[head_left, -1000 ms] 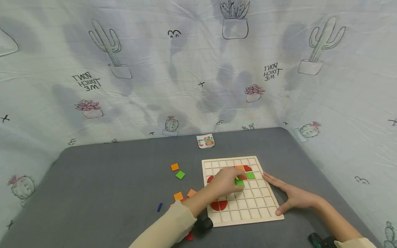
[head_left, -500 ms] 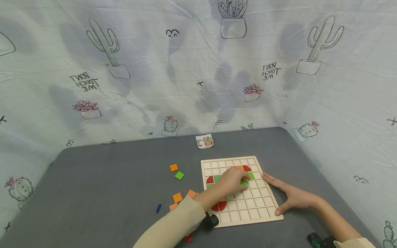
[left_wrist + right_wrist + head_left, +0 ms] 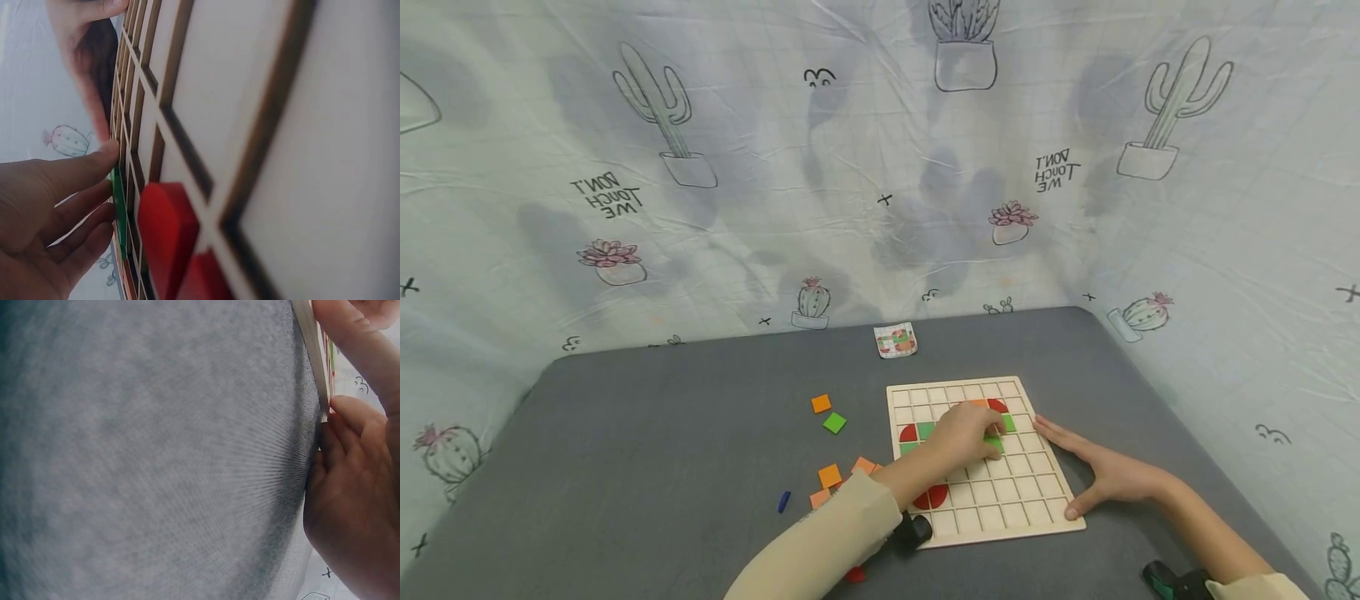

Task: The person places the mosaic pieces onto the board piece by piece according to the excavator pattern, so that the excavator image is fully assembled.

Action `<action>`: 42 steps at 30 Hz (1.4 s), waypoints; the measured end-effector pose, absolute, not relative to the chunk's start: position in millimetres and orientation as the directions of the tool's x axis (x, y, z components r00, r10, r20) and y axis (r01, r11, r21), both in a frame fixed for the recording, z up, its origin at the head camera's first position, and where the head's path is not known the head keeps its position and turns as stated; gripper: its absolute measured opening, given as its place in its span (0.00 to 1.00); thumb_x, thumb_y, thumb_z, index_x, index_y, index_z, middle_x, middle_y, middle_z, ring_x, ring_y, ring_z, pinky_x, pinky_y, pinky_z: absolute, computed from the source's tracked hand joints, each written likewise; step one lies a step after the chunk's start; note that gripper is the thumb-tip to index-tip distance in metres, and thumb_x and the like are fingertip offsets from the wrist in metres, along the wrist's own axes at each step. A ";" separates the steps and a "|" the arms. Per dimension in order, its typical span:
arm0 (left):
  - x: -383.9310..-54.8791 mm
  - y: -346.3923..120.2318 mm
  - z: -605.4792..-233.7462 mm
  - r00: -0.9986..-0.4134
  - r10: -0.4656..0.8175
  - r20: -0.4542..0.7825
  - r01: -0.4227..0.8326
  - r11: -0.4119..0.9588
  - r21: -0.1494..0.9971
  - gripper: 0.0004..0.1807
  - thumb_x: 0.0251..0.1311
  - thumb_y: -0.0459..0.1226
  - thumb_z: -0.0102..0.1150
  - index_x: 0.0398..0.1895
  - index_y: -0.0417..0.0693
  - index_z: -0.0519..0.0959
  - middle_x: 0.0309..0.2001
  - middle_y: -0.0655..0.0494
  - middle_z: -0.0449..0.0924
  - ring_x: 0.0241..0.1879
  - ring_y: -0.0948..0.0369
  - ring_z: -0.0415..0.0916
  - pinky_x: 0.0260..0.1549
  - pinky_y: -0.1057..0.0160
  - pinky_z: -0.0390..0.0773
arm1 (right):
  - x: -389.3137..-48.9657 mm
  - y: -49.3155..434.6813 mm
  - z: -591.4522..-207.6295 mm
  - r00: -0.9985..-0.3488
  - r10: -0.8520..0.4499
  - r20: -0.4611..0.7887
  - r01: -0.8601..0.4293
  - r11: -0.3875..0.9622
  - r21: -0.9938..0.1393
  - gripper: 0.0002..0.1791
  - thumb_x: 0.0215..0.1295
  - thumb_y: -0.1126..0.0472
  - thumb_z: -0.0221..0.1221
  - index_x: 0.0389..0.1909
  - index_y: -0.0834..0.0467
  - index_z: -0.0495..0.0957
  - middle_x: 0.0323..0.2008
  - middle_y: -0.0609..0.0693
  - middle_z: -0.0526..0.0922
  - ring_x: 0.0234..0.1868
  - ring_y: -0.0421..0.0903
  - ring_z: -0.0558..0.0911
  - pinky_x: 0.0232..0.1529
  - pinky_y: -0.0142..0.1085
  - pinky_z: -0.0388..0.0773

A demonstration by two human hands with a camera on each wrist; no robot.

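Left wrist view: I see the left hand [image 3: 28, 215] with its fingers bent, seemingly pinching a green tile [image 3: 120, 215] between thumb and fingertips, at the gridded board [image 3: 987, 494]. I judge the tile light, stiff and smooth, best held by opposite edges. The right hand [image 3: 1120, 475] touches the board's side, thumb and fingers spread apart. Well beyond both hands' fingers, mirrored lettering [image 3: 1056, 171] reads "DON'T TOUCH"; I make out no brand.

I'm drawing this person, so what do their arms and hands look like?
The left sleeve and right sleeve are both cream. The left hand and right hand wear no gloves. A black gadget sits by the left wrist; a dark gadget with a green patch sits by the right.
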State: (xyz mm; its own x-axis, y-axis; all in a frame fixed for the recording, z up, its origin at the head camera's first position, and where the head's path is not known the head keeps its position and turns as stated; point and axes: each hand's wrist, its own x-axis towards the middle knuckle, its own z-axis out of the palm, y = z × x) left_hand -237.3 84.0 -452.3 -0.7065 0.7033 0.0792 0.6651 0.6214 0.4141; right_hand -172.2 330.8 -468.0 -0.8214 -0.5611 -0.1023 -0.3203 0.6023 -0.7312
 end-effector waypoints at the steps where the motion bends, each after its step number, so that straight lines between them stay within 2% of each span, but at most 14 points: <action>1: -237.3 83.7 -452.1 -0.705 0.705 0.077 0.667 0.621 0.411 0.14 0.46 0.42 0.70 0.39 0.56 0.82 0.32 0.68 0.81 0.33 0.73 0.75 0.32 0.76 0.72 | -172.3 330.7 -468.0 -0.821 -0.562 -0.103 -0.319 0.600 -0.734 0.61 0.41 0.55 0.72 0.73 0.55 0.43 0.72 0.61 0.41 0.63 0.15 0.40 0.57 0.26 0.55; 6: -238.3 77.6 -450.5 -0.676 0.733 0.080 0.686 0.587 0.430 0.14 0.49 0.44 0.68 0.40 0.55 0.83 0.34 0.67 0.82 0.34 0.73 0.75 0.33 0.77 0.71 | -172.9 330.6 -467.7 -0.821 -0.561 -0.111 -0.309 0.599 -0.738 0.61 0.41 0.55 0.72 0.73 0.55 0.42 0.72 0.60 0.40 0.63 0.15 0.40 0.57 0.26 0.55; 11: -242.1 65.9 -448.7 -0.634 0.769 0.085 0.671 0.492 0.554 0.13 0.53 0.45 0.64 0.42 0.53 0.82 0.37 0.65 0.82 0.36 0.72 0.76 0.34 0.78 0.70 | -173.6 330.7 -466.2 -0.818 -0.562 -0.123 -0.300 0.598 -0.743 0.61 0.41 0.55 0.72 0.73 0.55 0.42 0.72 0.61 0.40 0.62 0.15 0.40 0.57 0.26 0.55; 17: -247.8 45.9 -444.1 -0.615 0.788 0.043 0.496 0.343 0.798 0.16 0.56 0.44 0.62 0.46 0.48 0.81 0.42 0.60 0.82 0.39 0.73 0.76 0.39 0.75 0.73 | -174.2 329.7 -465.9 -0.818 -0.563 -0.119 -0.305 0.598 -0.741 0.61 0.41 0.56 0.72 0.72 0.56 0.43 0.72 0.61 0.41 0.62 0.15 0.41 0.57 0.26 0.54; 21: -248.0 27.5 -438.8 -0.602 0.799 0.015 0.412 0.294 0.863 0.18 0.56 0.42 0.62 0.49 0.45 0.79 0.45 0.55 0.81 0.42 0.71 0.76 0.42 0.72 0.74 | -174.2 328.7 -466.5 -0.819 -0.562 -0.110 -0.306 0.592 -0.745 0.61 0.40 0.55 0.72 0.72 0.56 0.43 0.71 0.62 0.42 0.62 0.15 0.41 0.57 0.23 0.52; 29: -245.7 -22.0 -430.2 -0.647 0.762 -0.025 0.346 0.323 0.881 0.19 0.55 0.39 0.63 0.50 0.45 0.78 0.46 0.49 0.80 0.39 0.63 0.77 0.39 0.68 0.75 | -173.8 329.7 -462.9 -0.820 -0.557 -0.129 -0.280 0.588 -0.758 0.61 0.41 0.55 0.72 0.73 0.55 0.43 0.71 0.62 0.40 0.61 0.14 0.41 0.57 0.21 0.52; 38: -245.7 -78.7 -430.0 -0.706 0.708 -0.020 0.317 0.342 0.885 0.22 0.54 0.38 0.64 0.52 0.42 0.77 0.51 0.47 0.78 0.46 0.51 0.75 0.45 0.60 0.74 | -172.1 329.8 -461.8 -0.827 -0.550 -0.119 -0.283 0.589 -0.757 0.61 0.40 0.55 0.72 0.72 0.55 0.44 0.72 0.60 0.42 0.62 0.14 0.41 0.56 0.21 0.52; 42: -246.0 -98.0 -431.5 -0.739 0.674 -0.022 0.301 0.359 0.883 0.21 0.54 0.39 0.64 0.51 0.40 0.77 0.51 0.46 0.77 0.47 0.49 0.74 0.46 0.57 0.74 | -171.6 329.6 -461.5 -0.826 -0.551 -0.119 -0.288 0.593 -0.752 0.61 0.40 0.55 0.72 0.72 0.55 0.44 0.72 0.59 0.42 0.62 0.14 0.41 0.56 0.22 0.53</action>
